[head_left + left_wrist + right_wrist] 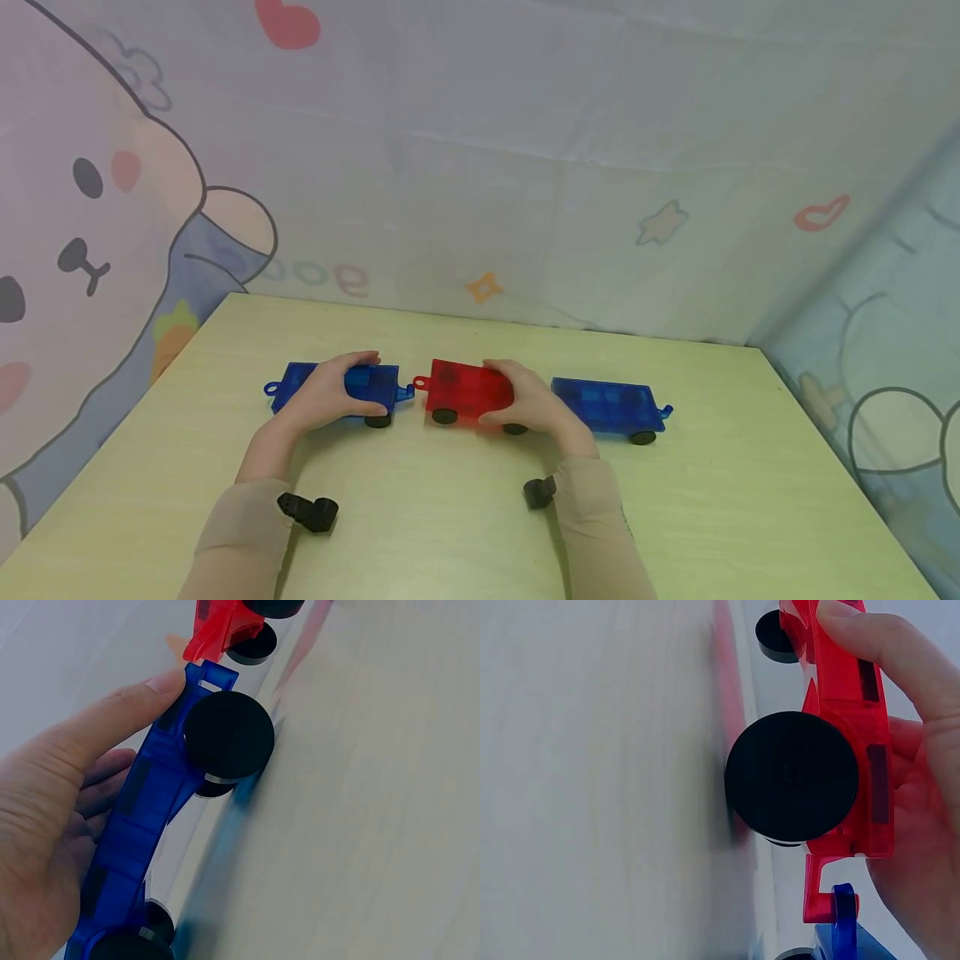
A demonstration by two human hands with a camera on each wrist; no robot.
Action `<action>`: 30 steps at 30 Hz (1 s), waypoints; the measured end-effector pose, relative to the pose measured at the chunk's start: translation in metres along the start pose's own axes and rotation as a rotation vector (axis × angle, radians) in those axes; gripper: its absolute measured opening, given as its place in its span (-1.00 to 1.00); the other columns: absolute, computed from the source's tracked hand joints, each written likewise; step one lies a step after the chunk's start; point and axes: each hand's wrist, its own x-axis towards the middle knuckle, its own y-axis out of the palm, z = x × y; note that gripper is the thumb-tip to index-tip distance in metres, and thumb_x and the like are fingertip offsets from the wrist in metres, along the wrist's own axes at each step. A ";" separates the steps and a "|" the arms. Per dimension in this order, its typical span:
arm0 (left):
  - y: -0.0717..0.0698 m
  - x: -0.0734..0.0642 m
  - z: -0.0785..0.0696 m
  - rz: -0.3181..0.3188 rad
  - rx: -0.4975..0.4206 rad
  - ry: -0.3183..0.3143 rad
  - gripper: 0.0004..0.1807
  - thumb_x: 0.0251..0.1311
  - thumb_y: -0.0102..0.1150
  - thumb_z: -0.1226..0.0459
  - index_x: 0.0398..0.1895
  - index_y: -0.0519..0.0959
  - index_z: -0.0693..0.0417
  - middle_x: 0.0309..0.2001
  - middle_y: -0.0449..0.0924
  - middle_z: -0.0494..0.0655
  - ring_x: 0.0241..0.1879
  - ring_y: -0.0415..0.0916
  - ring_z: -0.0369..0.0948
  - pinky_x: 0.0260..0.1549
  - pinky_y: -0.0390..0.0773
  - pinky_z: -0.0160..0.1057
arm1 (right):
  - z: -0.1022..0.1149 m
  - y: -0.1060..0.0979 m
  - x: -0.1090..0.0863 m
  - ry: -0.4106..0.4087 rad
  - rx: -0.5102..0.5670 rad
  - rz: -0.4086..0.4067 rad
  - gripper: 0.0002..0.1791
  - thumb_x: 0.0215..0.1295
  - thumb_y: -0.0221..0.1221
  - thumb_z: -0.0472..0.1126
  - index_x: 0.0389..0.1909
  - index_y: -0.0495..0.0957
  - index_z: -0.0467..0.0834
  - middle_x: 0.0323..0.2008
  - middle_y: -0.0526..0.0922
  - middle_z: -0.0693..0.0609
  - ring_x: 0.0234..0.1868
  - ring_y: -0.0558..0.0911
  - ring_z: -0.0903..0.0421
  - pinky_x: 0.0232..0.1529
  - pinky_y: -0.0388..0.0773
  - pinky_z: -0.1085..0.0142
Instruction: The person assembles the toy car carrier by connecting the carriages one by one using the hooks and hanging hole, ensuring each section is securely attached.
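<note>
In the head view, my left hand (330, 392) grips a translucent blue toy train car (296, 377) from above, thumb on the near side and fingers over the far side. My right hand (525, 400) holds the middle of the row, a red toy train car (457, 390) with black wheels. The left car's blue hook (406, 392) is right beside the red car's ring (422, 382). In the right wrist view, the red hook (821, 906) at the red car's other end overlaps the blue ring (844, 915) of a second blue car (607, 406).
The cars stand in a row across the pale wooden table (420, 517). A printed cloth backdrop (480, 167) rises behind the table's far edge. Each sleeve carries a small black wrist mount (318, 514).
</note>
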 end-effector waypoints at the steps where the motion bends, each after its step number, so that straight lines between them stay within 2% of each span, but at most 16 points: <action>1: 0.000 0.000 0.000 0.000 0.000 0.000 -0.03 -0.02 0.50 0.09 0.42 0.24 0.27 0.36 0.36 0.21 0.40 0.19 0.20 0.33 0.21 0.27 | 0.000 0.000 0.000 -0.001 0.000 0.001 -0.09 0.06 0.42 -0.13 0.44 0.23 -0.19 0.38 0.36 -0.10 0.35 0.37 -0.08 0.36 0.35 -0.02; 30: 0.006 0.000 -0.008 -0.008 0.013 0.003 -0.05 0.00 0.49 0.07 0.40 0.27 0.29 0.33 0.39 0.23 0.39 0.21 0.21 0.33 0.22 0.27 | 0.001 -0.001 0.000 -0.026 -0.024 0.025 -0.09 0.07 0.42 -0.10 0.43 0.23 -0.22 0.39 0.35 -0.12 0.38 0.34 -0.09 0.39 0.30 -0.02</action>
